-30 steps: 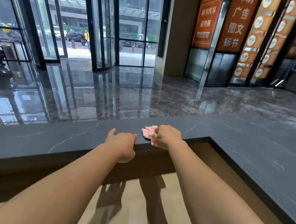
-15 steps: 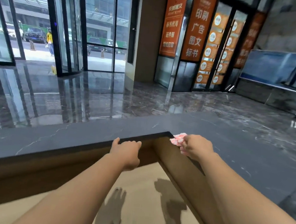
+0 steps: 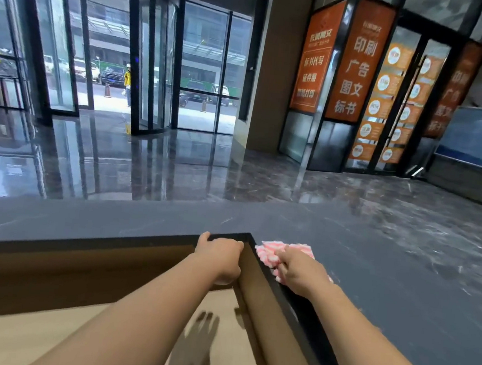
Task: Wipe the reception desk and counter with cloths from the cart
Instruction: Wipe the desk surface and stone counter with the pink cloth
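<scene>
Pressing the cloth [image 3: 280, 252] on the counter [image 3: 387, 273], right hand [image 3: 301, 272].

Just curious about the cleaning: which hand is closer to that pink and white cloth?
Right. The right hand lies on the pink and white cloth, pressing it to the dark counter. The left hand grips the counter's inner edge, just left of the cloth, apart from it.

Ahead of me a glossy dark marble floor [image 3: 153, 168] mirrors the tall glass doors [image 3: 157, 65] with black frames on the left, where daylight pours in from a street with parked cars [image 3: 112, 74]. A tan pillar [image 3: 271, 67] stands in the middle. To its right hang orange signs [image 3: 357, 64] with white lettering, then a blue panel [image 3: 479, 137] against the grey wall.
</scene>
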Demonstrator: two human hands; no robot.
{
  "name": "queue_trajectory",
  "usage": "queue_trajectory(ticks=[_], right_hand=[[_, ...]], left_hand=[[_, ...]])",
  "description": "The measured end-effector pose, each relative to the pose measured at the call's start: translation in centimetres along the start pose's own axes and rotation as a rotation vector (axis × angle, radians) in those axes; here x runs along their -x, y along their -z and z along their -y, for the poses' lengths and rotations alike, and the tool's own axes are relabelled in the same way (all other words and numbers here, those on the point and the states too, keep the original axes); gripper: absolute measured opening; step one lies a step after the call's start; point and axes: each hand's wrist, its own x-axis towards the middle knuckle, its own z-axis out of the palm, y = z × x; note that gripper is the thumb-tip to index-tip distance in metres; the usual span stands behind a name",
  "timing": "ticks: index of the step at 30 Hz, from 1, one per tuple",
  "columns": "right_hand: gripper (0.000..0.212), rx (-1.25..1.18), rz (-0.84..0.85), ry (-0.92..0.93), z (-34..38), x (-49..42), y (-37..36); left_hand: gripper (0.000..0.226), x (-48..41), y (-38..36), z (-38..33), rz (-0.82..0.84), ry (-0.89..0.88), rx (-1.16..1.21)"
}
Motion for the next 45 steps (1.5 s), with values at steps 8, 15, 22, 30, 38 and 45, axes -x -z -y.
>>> queue_trajectory(ticks=[8,15,22,30,38,45], right_hand=[[0.050,0.119,0.077,0.300,-2.4,-9.4,-1.5],[0.055,0.169,0.140,0.397,-1.9,-16.0,-1.8],[0.056,0.129,0.166,0.434,-3.8,-21.0,-1.2],[0.059,0.146,0.134,0.218,-13.5,-26.1,0.5],[0.059,0.128,0.093,-0.118,-24.5,-26.1,3.3],[0.059,0.069,0.115,-0.220,-23.4,-23.6,3.4]], left_hand=[[0.048,-6.0,-2.8,-3.7,-0.005,0.144,0.066],[0.024,-8.3,-2.6,-5.9,-0.201,0.169,0.134],[0.045,-11.5,-2.1,-7.7,-0.071,0.193,0.052],[0.057,-13.2,-2.3,-9.0,0.106,0.247,-0.035],[0.059,-13.8,-2.0,-9.2,0.170,0.304,-0.050],[0.062,-14.0,-1.9,-9.3,0.184,0.330,-0.028]])
